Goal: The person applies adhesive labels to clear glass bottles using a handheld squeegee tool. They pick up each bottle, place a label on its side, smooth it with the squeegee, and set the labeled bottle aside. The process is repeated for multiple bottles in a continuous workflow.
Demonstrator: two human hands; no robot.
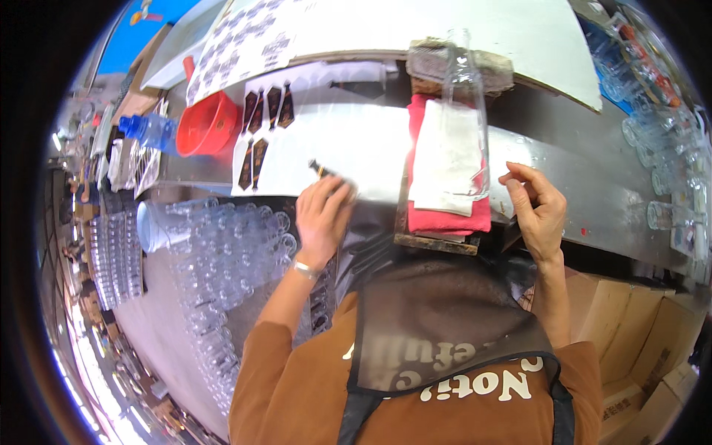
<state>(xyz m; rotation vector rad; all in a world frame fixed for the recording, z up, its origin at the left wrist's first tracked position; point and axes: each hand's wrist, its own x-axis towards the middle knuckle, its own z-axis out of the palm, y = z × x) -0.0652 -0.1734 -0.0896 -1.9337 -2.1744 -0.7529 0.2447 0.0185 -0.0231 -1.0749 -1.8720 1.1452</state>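
- Brown shirt (297,400), nearest.
- Left hand (320,215): grip closed on narrow black label (320,170), pale band across it.
- Right hand (541,215): grip half-open, apparently empty, right of clear bottle (463,133).

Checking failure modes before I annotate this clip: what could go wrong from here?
1. The clear bottle lies on its side on folded white cloth, with the right hand apart from it; a nudge might roll it.
2. The dark tie-shaped piece is at the fingertips of the left hand, which are blurred, so I can't confirm a grip; it might slip or crease.
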